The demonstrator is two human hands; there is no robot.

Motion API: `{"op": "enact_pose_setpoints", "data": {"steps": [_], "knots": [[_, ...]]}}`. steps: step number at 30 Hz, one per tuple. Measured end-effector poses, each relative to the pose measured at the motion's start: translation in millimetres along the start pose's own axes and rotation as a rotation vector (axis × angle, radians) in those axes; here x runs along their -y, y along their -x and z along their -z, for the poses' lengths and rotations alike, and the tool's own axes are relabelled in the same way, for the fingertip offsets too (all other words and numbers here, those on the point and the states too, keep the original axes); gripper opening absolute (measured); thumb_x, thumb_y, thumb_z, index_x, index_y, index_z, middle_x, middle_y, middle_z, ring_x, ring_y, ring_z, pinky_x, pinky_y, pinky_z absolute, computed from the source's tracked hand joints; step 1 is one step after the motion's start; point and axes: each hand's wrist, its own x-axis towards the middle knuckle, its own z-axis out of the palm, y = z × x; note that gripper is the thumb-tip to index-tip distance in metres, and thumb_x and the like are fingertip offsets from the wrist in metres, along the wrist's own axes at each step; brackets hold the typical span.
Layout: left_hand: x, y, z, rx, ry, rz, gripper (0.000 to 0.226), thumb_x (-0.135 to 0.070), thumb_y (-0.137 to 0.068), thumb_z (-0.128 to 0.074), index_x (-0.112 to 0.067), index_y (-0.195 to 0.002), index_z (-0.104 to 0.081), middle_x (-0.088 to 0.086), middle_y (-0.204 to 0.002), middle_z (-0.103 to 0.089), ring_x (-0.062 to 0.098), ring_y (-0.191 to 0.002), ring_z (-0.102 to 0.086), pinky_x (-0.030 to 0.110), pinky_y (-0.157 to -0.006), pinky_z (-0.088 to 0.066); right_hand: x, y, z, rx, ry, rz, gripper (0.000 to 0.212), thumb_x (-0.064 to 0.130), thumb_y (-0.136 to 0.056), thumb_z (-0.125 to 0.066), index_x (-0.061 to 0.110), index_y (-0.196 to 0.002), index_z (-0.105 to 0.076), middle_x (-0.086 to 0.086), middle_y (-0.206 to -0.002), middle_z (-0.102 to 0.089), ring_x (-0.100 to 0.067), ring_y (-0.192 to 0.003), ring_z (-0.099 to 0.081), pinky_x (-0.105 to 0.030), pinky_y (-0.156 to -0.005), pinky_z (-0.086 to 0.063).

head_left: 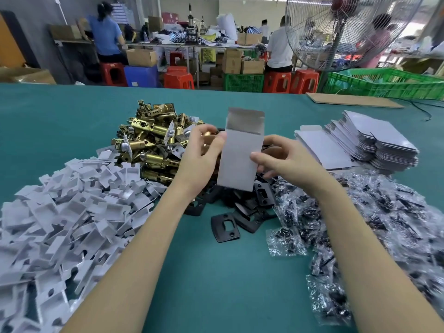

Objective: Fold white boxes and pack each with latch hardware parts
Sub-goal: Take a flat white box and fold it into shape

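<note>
A white box [240,155] is held upright above the green worktop [228,272], over the middle of the parts. It is a slim carton of plain white card, its top end open with the tuck flap standing straight up and small side flaps showing inside the mouth; its lower end hangs just above a scatter of black strike plates [225,227].

The left hand [204,152] grips the box's left edge, thumb on the near face and fingers curled round behind. The right hand [281,157] pinches the right edge lower down, thumb pressed flat on the front panel, fingers bent behind it. Both forearms reach in from the bottom of the view.

Behind the left hand lies a heap of brass latch bolts [153,138]. To the left spreads a pile of white card inserts [67,212]. To the right lie clear bags of black screws [360,224], and beyond them a stack of flat white box blanks [370,140].
</note>
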Motion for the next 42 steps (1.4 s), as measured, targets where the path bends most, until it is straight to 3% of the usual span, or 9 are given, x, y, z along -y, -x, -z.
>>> {"op": "enact_pose_setpoints", "data": {"steps": [4, 10, 12, 15, 19, 27, 31, 37, 42], "knots": [[3, 5, 6, 0.14, -0.108, -0.157, 0.049, -0.033, -0.095, -0.071, -0.046, -0.136, -0.047, -0.013, -0.123, -0.059, 0.002, -0.102, -0.067, 0.022, -0.076, -0.058, -6, 1, -1, 0.1, 0.015, -0.047, 0.025, 0.032, -0.092, -0.076, 0.027, -0.114, -0.068, -0.001, -0.099, -0.079, -0.019, -0.089, -0.076, -0.038, -0.08, -0.063], [1, 6, 21, 0.106, -0.176, -0.159, 0.037, -0.025, -0.093, -0.076, -0.036, -0.124, -0.057, -0.017, -0.112, -0.059, -0.005, -0.086, -0.064, 0.015, -0.065, -0.052, -4, -3, -10, 0.032, -0.08, -0.013, 0.058, 0.026, -0.088, -0.081, 0.029, -0.132, -0.044, -0.003, -0.112, -0.074, -0.025, -0.084, -0.077, -0.035, -0.073, -0.064], [-1, 2, 36, 0.092, -0.216, -0.126, 0.035, -0.028, -0.091, -0.078, -0.036, -0.117, -0.056, -0.009, -0.111, -0.062, -0.006, -0.081, -0.064, 0.016, -0.064, -0.053, -2, -2, -11, 0.107, -0.103, -0.08, 0.052, 0.031, -0.087, -0.082, 0.025, -0.126, -0.047, -0.006, -0.108, -0.075, -0.025, -0.083, -0.077, -0.033, -0.069, -0.063], [-5, -2, 58, 0.109, -0.22, -0.06, 0.035, -0.033, -0.085, -0.083, -0.035, -0.109, -0.057, 0.0, -0.113, -0.065, 0.0, -0.08, -0.066, 0.02, -0.063, -0.055, 1, 1, -14, 0.366, 0.19, -0.189, 0.042, 0.041, -0.081, -0.085, 0.02, -0.108, -0.062, 0.001, -0.083, -0.078, -0.016, -0.067, -0.074, -0.024, -0.058, -0.055], [-4, -2, 73, 0.106, -0.219, -0.025, 0.039, -0.035, -0.08, -0.084, -0.025, -0.104, -0.055, 0.005, -0.107, -0.068, 0.029, -0.094, -0.069, 0.045, -0.076, -0.06, -1, 3, -42, 0.527, 0.543, -0.266, 0.048, 0.054, -0.069, -0.089, 0.017, -0.08, -0.06, 0.002, -0.065, -0.074, -0.015, -0.052, -0.071, -0.022, -0.048, -0.05], [-10, -1, 55, 0.239, -0.207, -0.049, 0.041, -0.024, -0.085, -0.084, -0.015, -0.103, -0.048, 0.015, -0.106, -0.064, 0.019, -0.083, -0.06, 0.026, -0.068, -0.05, -22, -5, -49, 0.27, 0.606, -0.272, 0.031, 0.034, -0.066, -0.083, 0.021, -0.073, -0.055, 0.006, -0.057, -0.069, -0.012, -0.053, -0.072, -0.027, -0.058, -0.052], [-17, -3, 64, 0.346, -0.234, -0.04, 0.041, -0.024, -0.084, -0.085, -0.015, -0.098, -0.048, -0.019, -0.078, -0.054, 0.01, -0.07, -0.053, 0.017, -0.062, -0.044, -31, -8, -50, 0.082, 0.623, -0.19, 0.022, 0.031, -0.067, -0.077, 0.02, -0.074, -0.06, 0.006, -0.063, -0.071, -0.013, -0.061, -0.071, -0.036, -0.074, -0.061], [-21, -2, 67, 0.433, -0.285, -0.02, 0.043, -0.028, -0.079, -0.087, -0.023, -0.089, -0.046, -0.012, -0.073, -0.049, 0.014, -0.071, -0.047, 0.026, -0.064, -0.042, -39, -9, -62, -0.259, 0.686, -0.102, 0.013, 0.026, -0.077, -0.072, 0.02, -0.074, -0.061, 0.004, -0.072, -0.068, -0.024, -0.08, -0.065, -0.035, -0.076, -0.055], [-19, 3, 56, 0.486, -0.353, -0.018, 0.039, -0.032, -0.08, -0.085, -0.023, -0.093, -0.05, 0.008, -0.088, -0.054, 0.014, -0.077, -0.054, 0.028, -0.065, -0.046, -32, -7, -39, -0.069, 0.337, -0.211, 0.013, 0.012, -0.09, -0.072, 0.017, -0.079, -0.067, -0.004, -0.075, -0.073, -0.027, -0.077, -0.076, -0.036, -0.077, -0.063]]}}
